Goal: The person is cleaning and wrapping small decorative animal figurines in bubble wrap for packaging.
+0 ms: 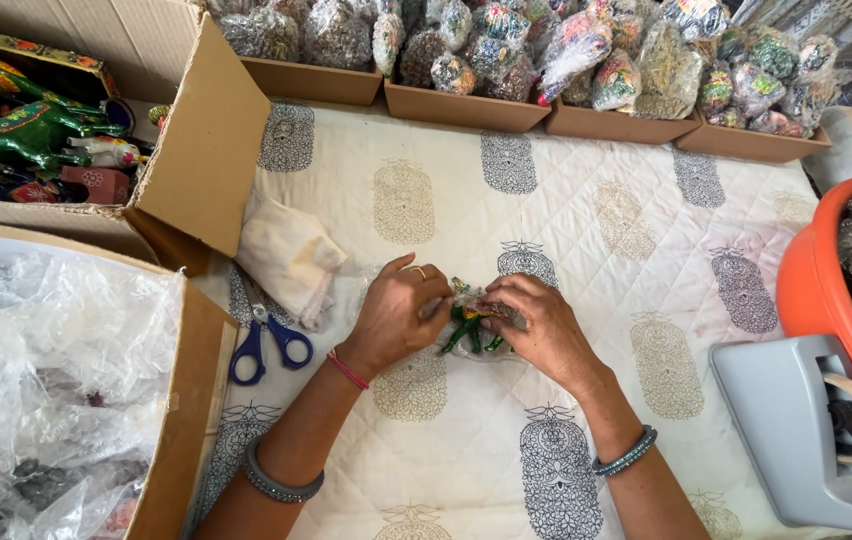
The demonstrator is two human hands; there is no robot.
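The left hand [401,315] and right hand [536,325] close together on a small green figurine [468,325], pinching clear wrapping around it from both sides so the piece stays pinned low against the quilted cloth [586,210]. Its green legs protrude below the grip, toward the wrists. Blue-handled scissors [264,340] lie open just outboard of the left hand, within reach. A grey tape dispenser [796,430] sits well outboard of the right hand.

A glossy painted green figurine [469,325] in clear crinkled plastic wrap lies on matt quilted cloth [586,240], near brown cardboard trays [466,108].
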